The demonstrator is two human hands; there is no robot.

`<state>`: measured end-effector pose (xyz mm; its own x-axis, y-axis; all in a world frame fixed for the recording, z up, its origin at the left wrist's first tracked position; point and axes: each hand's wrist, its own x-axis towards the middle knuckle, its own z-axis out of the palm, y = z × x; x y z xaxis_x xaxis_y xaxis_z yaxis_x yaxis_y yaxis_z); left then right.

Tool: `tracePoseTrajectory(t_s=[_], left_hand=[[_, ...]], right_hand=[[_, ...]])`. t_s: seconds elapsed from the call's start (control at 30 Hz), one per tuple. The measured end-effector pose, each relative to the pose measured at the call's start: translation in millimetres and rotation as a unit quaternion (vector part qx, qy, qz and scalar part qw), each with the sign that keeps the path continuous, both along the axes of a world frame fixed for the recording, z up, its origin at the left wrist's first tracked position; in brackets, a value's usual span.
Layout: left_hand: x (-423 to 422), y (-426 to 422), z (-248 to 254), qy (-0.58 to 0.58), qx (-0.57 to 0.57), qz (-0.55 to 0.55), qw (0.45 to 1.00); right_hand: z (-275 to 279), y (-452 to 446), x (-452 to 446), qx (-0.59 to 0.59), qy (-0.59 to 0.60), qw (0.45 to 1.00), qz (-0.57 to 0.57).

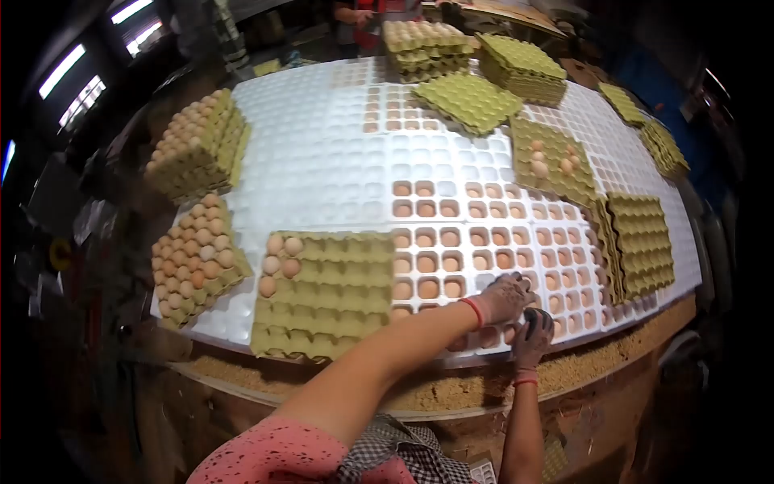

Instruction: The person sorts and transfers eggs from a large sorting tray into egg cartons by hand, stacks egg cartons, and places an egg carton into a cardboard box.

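My left hand [504, 299], in a thin whitish glove with a red band at the wrist, reaches over the white foam egg tray [528, 239]. Its fingers are stretched and slightly apart above the cells; no egg shows in them. Close beside it, nearer the table edge, is my right hand [533, 337], also gloved and dark at the fingertips. Those fingers are curled over the front cells, and what they hold, if anything, is hidden. Brown eggs [427, 286] sit singly in the square cells around both hands. Left of them lies a green pulp tray [339, 290] with several eggs at its left end.
Full egg trays [193, 254] and a taller egg stack [201, 145] stand at left. Pulp trays lean on edge [641, 242] at right. Another pulp tray [552, 157] holds several eggs. More stacks [427, 48] are at the back, near a person [355, 16]. Sawdust [451, 391] lines the front ledge.
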<state>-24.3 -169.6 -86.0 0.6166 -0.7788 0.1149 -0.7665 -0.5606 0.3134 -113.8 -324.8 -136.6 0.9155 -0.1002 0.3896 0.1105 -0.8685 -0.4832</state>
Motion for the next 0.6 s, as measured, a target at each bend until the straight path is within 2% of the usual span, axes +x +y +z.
tracePoseTrajectory(t_s=[0.03, 0.07, 0.1, 0.13, 0.17, 0.23, 0.27, 0.3, 0.37, 0.43, 0.47, 0.5, 0.53, 0.57, 0.6], left_hand=[[-5.5, 8.7, -5.3, 0.013, -0.017, -0.015, 1.0], [-15.5, 23.0, 3.0, 0.023, -0.003, -0.02, 1.0], [-26.5, 31.9, 10.2, 0.035, 0.005, -0.036, 0.999], [-36.2, 45.2, 13.4, 0.088, -0.03, -0.057, 0.994], [-45.9, 55.7, -1.9, 0.109, -0.122, -0.019, 0.986], [-58.0, 96.0, 14.9, 0.242, -0.149, 0.074, 0.956], [-62.0, 123.5, 29.1, 0.246, -0.155, 0.098, 0.952], [-65.8, 150.9, 8.6, 0.092, -0.212, 0.109, 0.967], [-82.4, 218.7, 42.1, 0.185, -0.313, 0.193, 0.912], [-104.6, 284.2, 64.1, 0.235, -0.35, 0.285, 0.861], [-114.8, 313.8, 65.7, 0.245, -0.415, 0.289, 0.827], [-129.1, 340.4, 86.1, 0.221, -0.395, 0.317, 0.833], [-141.0, 372.3, 79.5, 0.184, -0.388, 0.327, 0.842], [-157.2, 395.6, 85.6, 0.183, -0.413, 0.349, 0.821], [-172.9, 420.6, 79.7, 0.205, -0.448, 0.386, 0.78]], right_hand=[[-1.9, -1.0, 3.7, 0.027, 0.027, 0.999, -0.006], [-0.6, 3.1, 12.2, 0.143, 0.008, 0.99, -0.018], [-7.6, 15.7, 19.1, 0.39, -0.037, 0.92, 0.019], [-12.8, 20.1, 22.8, 0.29, -0.008, 0.956, 0.044], [-7.8, 23.5, 24.5, 0.182, 0.024, 0.981, 0.064], [15.3, 47.1, 29.5, 0.059, 0.056, 0.984, 0.16], [18.5, 55.1, 21.0, -0.085, 0.033, 0.982, 0.165], [16.2, 59.8, 15.2, -0.113, 0.015, 0.981, 0.156], [15.2, 64.1, 4.1, -0.13, -0.003, 0.982, 0.137], [27.5, 70.9, 2.6, -0.153, 0.02, 0.982, 0.105], [22.1, 66.8, 7.5, -0.158, 0.048, 0.984, 0.066], [10.2, 59.3, 18.1, -0.161, 0.074, 0.984, 0.031], [3.2, 49.0, 27.9, -0.103, 0.113, 0.988, 0.033], [17.8, 54.1, 29.4, -0.101, 0.11, 0.988, 0.027], [22.7, 57.1, 27.3, -0.035, 0.077, 0.996, 0.026]])
